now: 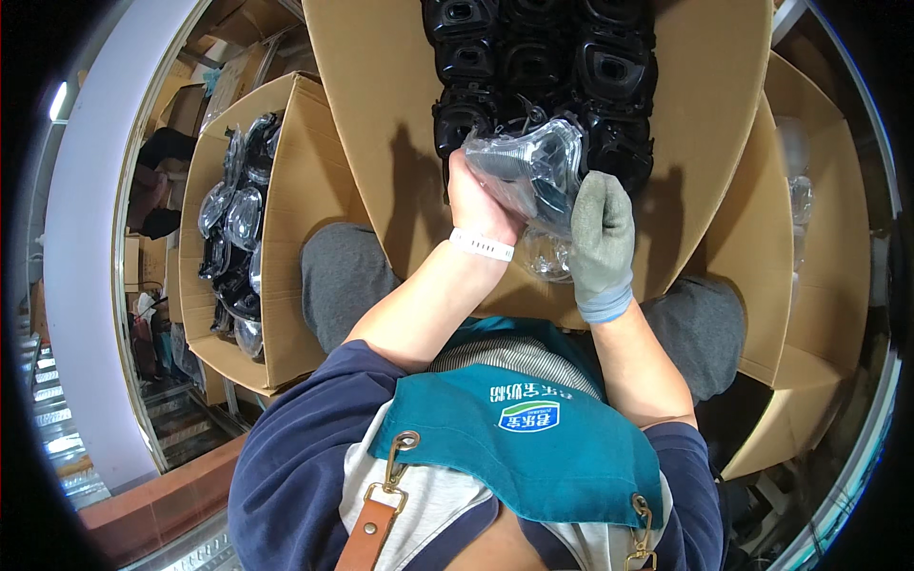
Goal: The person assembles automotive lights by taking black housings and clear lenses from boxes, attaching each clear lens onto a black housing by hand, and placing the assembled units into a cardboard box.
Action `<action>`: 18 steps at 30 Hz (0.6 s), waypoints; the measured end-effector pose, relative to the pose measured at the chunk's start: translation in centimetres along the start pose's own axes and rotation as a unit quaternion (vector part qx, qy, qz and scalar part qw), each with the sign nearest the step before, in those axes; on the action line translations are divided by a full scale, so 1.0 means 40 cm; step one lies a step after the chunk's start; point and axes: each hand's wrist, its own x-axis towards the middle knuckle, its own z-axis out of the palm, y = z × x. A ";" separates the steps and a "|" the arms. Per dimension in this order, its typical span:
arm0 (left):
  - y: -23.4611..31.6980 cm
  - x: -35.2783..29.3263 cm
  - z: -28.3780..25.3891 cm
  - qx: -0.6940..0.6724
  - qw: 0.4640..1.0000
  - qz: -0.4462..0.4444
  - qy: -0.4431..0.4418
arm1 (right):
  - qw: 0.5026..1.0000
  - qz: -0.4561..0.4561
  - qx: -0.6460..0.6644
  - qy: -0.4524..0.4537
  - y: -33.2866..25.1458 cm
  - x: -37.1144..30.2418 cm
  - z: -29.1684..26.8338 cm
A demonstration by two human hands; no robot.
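A clear, ribbed plastic lamp cover [531, 164] is tilted between my two hands above an open cardboard box [371, 86]. My left hand [479, 202], bare with a white wristband, is wrapped round its left and lower side; the fingertips are hidden behind the plastic. On its right edge, my right hand [604, 228] in a grey-green knit glove is closed, the thumb and fingers curled in. Black lamp housings [533, 65] sit in rows in the box, just beyond the cover. Below the cover, another clear plastic piece [547, 255] lies near the box's near side.
To the left, a cardboard box [303, 143] holds several stacked lamps [245, 217] with clear fronts. At the right, another box [762, 247] has clear covers [800, 202] inside. My knees flank the middle box. A white post [90, 238] rises at far left.
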 end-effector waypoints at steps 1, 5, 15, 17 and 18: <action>0.001 0.001 0.002 0.004 1.000 -0.008 0.005 | 1.000 0.001 -0.001 0.002 -0.002 -0.002 0.001; 0.017 0.006 0.014 -0.005 1.000 -0.015 -0.023 | 0.999 0.044 -0.008 -0.012 -0.016 0.015 -0.021; 0.021 0.000 0.020 -0.009 0.997 -0.076 -0.027 | 0.990 -0.089 -0.087 -0.067 -0.021 0.002 -0.028; 0.030 0.005 0.017 -0.001 0.996 -0.086 -0.035 | 0.990 -0.108 -0.073 -0.049 -0.020 0.005 -0.027; 0.040 0.009 0.015 0.004 0.995 -0.091 -0.032 | 0.989 -0.101 -0.078 -0.075 -0.020 0.008 -0.026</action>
